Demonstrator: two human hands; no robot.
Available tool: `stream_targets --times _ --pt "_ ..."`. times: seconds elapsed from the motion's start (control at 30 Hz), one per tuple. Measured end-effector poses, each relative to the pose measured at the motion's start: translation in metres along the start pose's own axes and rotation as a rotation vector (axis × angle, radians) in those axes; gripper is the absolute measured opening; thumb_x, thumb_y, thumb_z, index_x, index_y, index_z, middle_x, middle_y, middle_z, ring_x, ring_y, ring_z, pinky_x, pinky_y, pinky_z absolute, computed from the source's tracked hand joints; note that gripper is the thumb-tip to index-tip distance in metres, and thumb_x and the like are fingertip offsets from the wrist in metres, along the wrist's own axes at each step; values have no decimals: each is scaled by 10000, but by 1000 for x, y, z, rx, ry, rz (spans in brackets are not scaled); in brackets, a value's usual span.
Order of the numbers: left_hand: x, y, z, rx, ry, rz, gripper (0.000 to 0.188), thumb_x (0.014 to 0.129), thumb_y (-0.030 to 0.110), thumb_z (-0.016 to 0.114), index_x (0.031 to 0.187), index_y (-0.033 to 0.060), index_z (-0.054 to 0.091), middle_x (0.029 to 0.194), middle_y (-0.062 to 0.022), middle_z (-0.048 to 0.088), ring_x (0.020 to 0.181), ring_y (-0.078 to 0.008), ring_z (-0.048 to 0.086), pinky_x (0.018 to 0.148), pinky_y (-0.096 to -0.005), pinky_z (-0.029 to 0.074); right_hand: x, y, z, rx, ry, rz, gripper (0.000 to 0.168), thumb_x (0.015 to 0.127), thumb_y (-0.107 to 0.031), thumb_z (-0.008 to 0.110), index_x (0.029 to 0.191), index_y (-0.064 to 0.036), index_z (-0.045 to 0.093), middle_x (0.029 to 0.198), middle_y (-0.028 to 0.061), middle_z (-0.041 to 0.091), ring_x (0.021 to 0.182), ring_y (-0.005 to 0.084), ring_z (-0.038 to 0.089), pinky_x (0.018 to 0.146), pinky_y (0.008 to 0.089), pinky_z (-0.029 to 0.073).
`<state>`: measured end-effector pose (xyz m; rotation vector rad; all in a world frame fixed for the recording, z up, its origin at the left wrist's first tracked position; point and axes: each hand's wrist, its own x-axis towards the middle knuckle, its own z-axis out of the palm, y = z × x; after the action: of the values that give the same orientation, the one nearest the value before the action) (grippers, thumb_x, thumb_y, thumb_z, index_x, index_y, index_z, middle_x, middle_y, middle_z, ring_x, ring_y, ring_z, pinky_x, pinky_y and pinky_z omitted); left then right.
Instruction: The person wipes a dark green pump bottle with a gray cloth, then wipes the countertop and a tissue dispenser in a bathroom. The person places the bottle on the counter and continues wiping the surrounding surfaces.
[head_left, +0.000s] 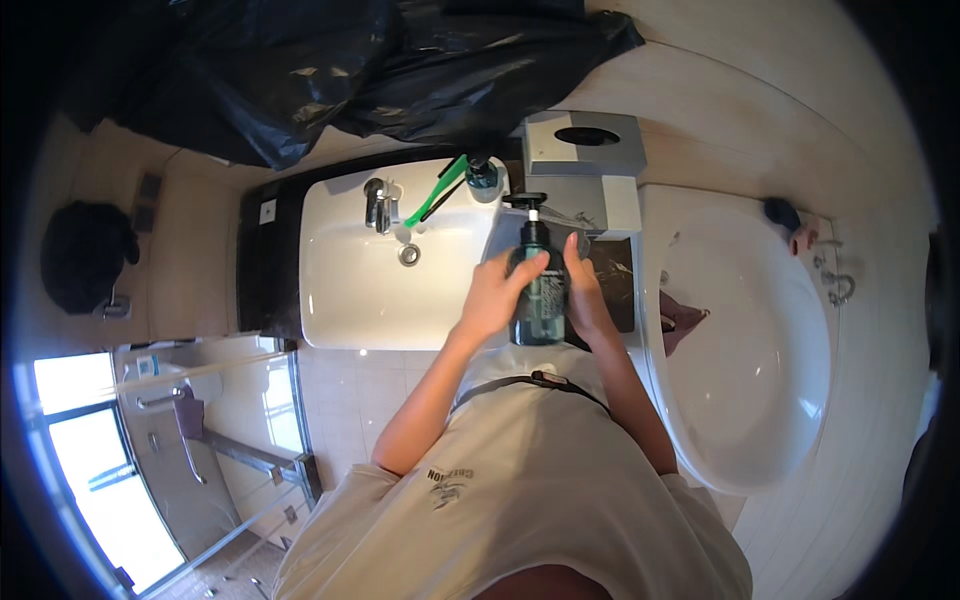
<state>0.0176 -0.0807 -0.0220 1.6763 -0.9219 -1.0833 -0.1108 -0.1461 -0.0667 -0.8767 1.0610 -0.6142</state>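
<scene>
Upright in front of my waist is a dark green, translucent pump bottle (541, 319) with a black pump head (526, 199) and printed writing. My left hand (491, 294) grips its left side, thumb lying across the front. Against the right side is my right hand (587, 289), its thumb pointing up and its other fingers largely hidden behind the bottle. Just beyond, a white washbasin (367, 300) has a chrome faucet (375, 204). A smaller pump bottle (482, 180) stands on the basin's back rim, beside a green long-handled object (442, 191) and a thin black one.
A grey tissue box (544, 154) sits at the back of the dark counter (621, 292), right of the basin. Black plastic sheeting (450, 82) covers the wall area above. On the right is a white bathtub (739, 420) with a mauve cloth (679, 321). Glass shower panels (285, 405) stand left.
</scene>
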Motion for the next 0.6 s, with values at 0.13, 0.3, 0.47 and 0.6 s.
stream_targets --times 0.13,0.3,0.47,0.6 --pt "24 -20 -19 302 30 -142 682 785 614 564 925 -52 604 729 -187 647 746 -337 641 703 -373 480 -18 14 19 -343 131 -174 613 955 -511 385 814 62 551 750 202 552 732 211 524 662 372 415" --pt "18 -1 -29 579 197 14 722 798 619 544 1079 -45 572 952 -228 634 898 -304 637 751 -346 467 -24 19 45 -246 109 -178 617 961 -500 374 791 60 568 710 163 577 722 188 527 685 332 418" --pt "-19 42 -52 347 56 92 468 845 331 653 1177 13 569 770 -98 543 651 -134 517 579 -260 412 -6 17 38 505 -285 -121 501 961 -423 449 1240 -8 472 1137 102 582 1077 150 564 932 305 449" --pt "-7 10 -70 220 196 340 286 845 170 657 1098 37 633 768 -55 516 630 -109 472 595 -215 413 -22 5 66 404 -349 -115 468 789 -31 692 1209 -4 487 1111 76 590 1013 163 591 847 311 495"
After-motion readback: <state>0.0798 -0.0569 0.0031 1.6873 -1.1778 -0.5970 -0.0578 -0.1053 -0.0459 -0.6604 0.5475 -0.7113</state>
